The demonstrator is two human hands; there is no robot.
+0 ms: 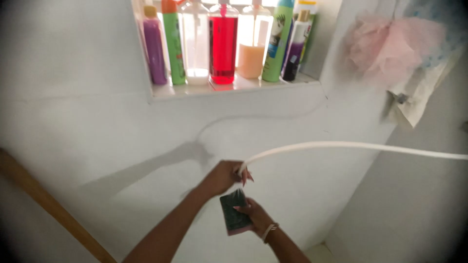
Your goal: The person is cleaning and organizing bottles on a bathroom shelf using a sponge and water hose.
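My left hand (225, 176) is closed around the end of a white hose (351, 146) that runs off to the right edge. Just below it, my right hand (254, 214), with a bracelet at the wrist, holds a dark green scrubbing sponge (234, 213) with a pink underside. The hose end points down at the sponge's top edge. Both hands are in front of a white wall.
A recessed ledge (234, 88) at the top holds several bottles: purple, green, clear, red (223, 44), peach and dark ones. A pink mesh bath puff (390, 46) and a cloth hang at the upper right. A wooden handle (53, 209) slants across the lower left.
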